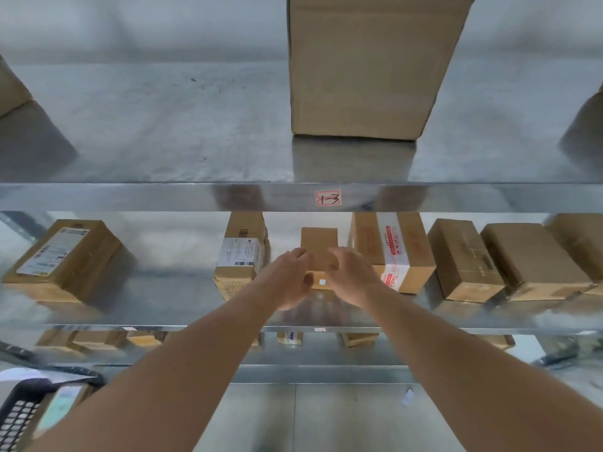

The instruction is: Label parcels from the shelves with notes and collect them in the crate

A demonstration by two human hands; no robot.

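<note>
Tight quarters on the middle shelf (pixel 169 308): small parcel (pixel 319 246) wedged between a labelled box (pixel 243 256) on its left and a red-taped box (pixel 391 249) on its right, with little room either side. Real risk of knuckles nudging either neighbour during the pull-out, shoving it back or skewing it. Also a risk of slipping (smooth cardboard, smooth metal shelf, only fingertips on the sides, palms not yet wrapped under), so a hasty lift could tip the parcel forward off the shelf edge. Possible snag too against the shelf lip above, tagged "1-3" (pixel 328 197), if raised too early.

Left hand (pixel 288 282) against the parcel's left side, fingers curled over the near top edge; right hand (pixel 354 277) against its right side, likewise curled. Both grips narrow and closing on the parcel, seemingly touching it, though whether firmly clamped cannot be told. Parcel squarely between the two hands, resting on the shelf, front face with a small white sticker (pixel 322 282) showing in the gap between the palms. Crate (pixel 19 415) low at the left, well apart.
</note>
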